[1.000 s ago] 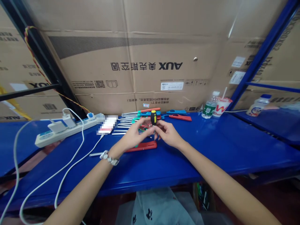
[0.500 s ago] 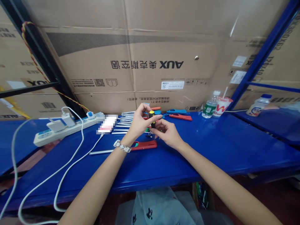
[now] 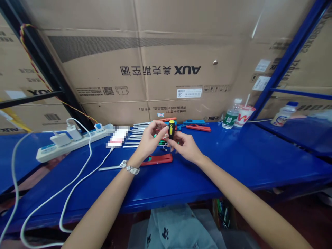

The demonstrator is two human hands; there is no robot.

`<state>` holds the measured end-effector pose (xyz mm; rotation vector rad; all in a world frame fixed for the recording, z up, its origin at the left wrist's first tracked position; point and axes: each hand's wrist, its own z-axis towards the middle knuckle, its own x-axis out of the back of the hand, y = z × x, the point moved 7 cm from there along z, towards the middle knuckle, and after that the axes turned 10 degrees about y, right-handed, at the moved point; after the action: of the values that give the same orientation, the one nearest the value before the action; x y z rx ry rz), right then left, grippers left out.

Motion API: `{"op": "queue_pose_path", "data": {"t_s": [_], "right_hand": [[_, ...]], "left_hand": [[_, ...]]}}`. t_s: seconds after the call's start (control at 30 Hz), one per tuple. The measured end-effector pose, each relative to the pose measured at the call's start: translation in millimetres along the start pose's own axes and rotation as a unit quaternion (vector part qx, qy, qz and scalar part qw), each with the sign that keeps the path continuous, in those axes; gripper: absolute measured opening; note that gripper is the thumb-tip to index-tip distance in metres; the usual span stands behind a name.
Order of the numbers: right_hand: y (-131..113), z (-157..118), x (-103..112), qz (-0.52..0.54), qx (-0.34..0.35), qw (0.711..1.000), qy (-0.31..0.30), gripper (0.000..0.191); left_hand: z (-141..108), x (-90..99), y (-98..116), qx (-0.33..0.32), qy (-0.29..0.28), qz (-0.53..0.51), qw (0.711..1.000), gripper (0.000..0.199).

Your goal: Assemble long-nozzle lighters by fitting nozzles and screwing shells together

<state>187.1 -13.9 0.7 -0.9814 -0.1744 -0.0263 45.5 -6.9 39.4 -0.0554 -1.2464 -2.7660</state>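
A screwdriver point(image 3: 171, 129) with a black and yellow handle stands upright over the right end of a red long-necked lighter point(image 3: 159, 159). Its thin shaft runs down to the lighter's body. My right hand point(image 3: 187, 148) pinches the lower part of the handle. At the handle's left side is my left hand point(image 3: 151, 140), its fingers curled and thumb tip against it. The lighter lies flat on the blue table point(image 3: 197, 183), its metal tube point(image 3: 110, 168) pointing left, partly hidden under my left wrist.
Behind my hands lie several lighters with metal tubes point(image 3: 132, 139), including a blue lighter point(image 3: 194, 122) and another red lighter point(image 3: 198, 128). A power strip point(image 3: 75, 143) and white cables are left. A water bottle point(image 3: 230, 116) and a cup point(image 3: 244, 116) stand right. Cardboard point(image 3: 160, 45) walls the back.
My left thumb has slid off the front of the screwdriver handle to its left side, baring the handle. My right hand keeps its pinch low down. The whole view has shifted slightly.
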Motion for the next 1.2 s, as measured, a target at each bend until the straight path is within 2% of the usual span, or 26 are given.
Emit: {"op": "queue_pose_path", "data": {"t_s": [0.1, 0.23, 0.3, 0.37, 0.43, 0.53, 0.63, 0.77, 0.93, 1.03, 1.13, 1.2], "right_hand": [[-1.7, 2.6, 4.2, 0.029, -0.020, 0.999, 0.011, 0.030], [0.5, 5.8, 16.3, 0.042, -0.048, 0.997, 0.052, 0.034], [4.4, 4.1, 26.0, -0.007, -0.055, 0.996, 0.073, 0.035], [10.8, -0.6, 37.6, -0.110, -0.073, 0.987, 0.087, 0.035], [18.7, -7.1, 49.8, -0.256, -0.109, 0.957, 0.086, 0.037], [26.8, -14.4, 61.8, -0.442, -0.154, 0.882, 0.057, 0.036], [31.0, -15.1, 59.1, -0.523, -0.167, 0.835, 0.008, 0.033], [33.9, -13.4, 50.0, -0.569, -0.167, 0.804, -0.028, 0.031], [33.4, -16.1, 46.8, -0.578, -0.158, 0.800, -0.041, 0.040], [25.9, -17.7, 51.5, -0.566, -0.137, 0.813, -0.008, 0.034], [7.9, -17.8, 47.4, -0.527, -0.031, 0.849, 0.023, 0.021], [-1.2, -20.8, 33.2, -0.472, 0.050, 0.880, -0.025, 0.016]], "left_hand": [[-8.8, 2.8, -8.3, -0.005, -0.055, 0.063, 0.996, 0.017], [-32.1, -5.2, -17.2, -0.041, -0.212, 0.162, 0.963, 0.009], [-41.9, -10.2, -19.9, -0.049, -0.271, 0.188, 0.943, 0.009], [-46.3, -13.8, -21.8, -0.049, -0.297, 0.210, 0.930, 0.012], [-47.1, -16.6, -23.0, -0.049, -0.305, 0.223, 0.925, 0.013], [-47.0, -20.3, -25.9, -0.045, -0.310, 0.228, 0.922, 0.012], [-47.3, -21.8, -30.5, -0.043, -0.310, 0.229, 0.922, 0.014], [-47.4, -19.9, -36.7, -0.047, -0.298, 0.237, 0.923, 0.013], [-47.1, -17.6, -36.8, -0.045, -0.289, 0.243, 0.925, 0.011], [-48.3, -19.0, -33.3, -0.049, -0.294, 0.243, 0.923, 0.013], [-49.4, -19.7, -31.6, -0.055, -0.292, 0.248, 0.922, 0.014], [-50.0, -19.6, -31.3, -0.057, -0.289, 0.252, 0.922, 0.014]]}}
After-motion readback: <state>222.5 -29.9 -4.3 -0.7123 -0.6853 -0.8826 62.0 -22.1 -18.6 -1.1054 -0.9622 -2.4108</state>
